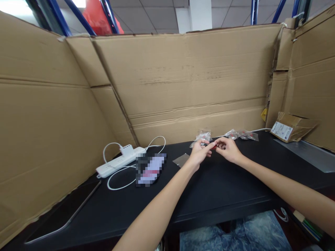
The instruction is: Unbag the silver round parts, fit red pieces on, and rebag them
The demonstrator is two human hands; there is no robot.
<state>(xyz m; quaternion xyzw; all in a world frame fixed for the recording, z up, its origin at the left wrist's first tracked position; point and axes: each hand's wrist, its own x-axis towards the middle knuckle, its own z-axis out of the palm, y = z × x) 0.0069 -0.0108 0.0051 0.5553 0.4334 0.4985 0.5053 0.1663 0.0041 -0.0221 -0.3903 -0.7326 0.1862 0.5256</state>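
Note:
My left hand [200, 152] and my right hand [228, 149] meet above the black tabletop [220, 184]. Between their fingertips is a small red and dark object [215, 147], mostly covered by the fingers, so its kind does not show. Both hands are closed on it in a pinch. Just behind my left hand lie clear plastic bags [204, 134] with small bits of red in them. A flat, clear plastic piece [181, 160] rests on the table to the left of my left wrist.
More small clear bags [242, 134] lie along the back. At the right stands an opened cardboard box [294, 127] by a translucent sheet [311, 155]. Leftward are a white power strip [123, 161] with cables, a blurred-out phone-like thing [151, 169] and a dark tablet-like slab [65, 212]. Cardboard walls [188, 76] enclose the table.

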